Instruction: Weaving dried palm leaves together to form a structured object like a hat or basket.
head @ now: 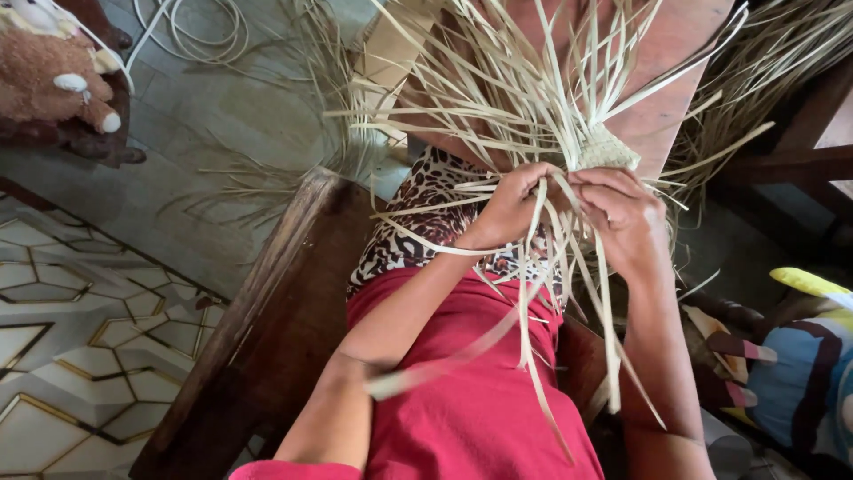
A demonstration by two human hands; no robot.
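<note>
1. Gripping one small woven piece (607, 151), both hands meet above the lap.
2. Left hand (511, 206) is closed on pale strips (498, 80), too many to count.
3. Right hand (626, 218) pinches strips beneath the weave, wrist bent down.
</note>
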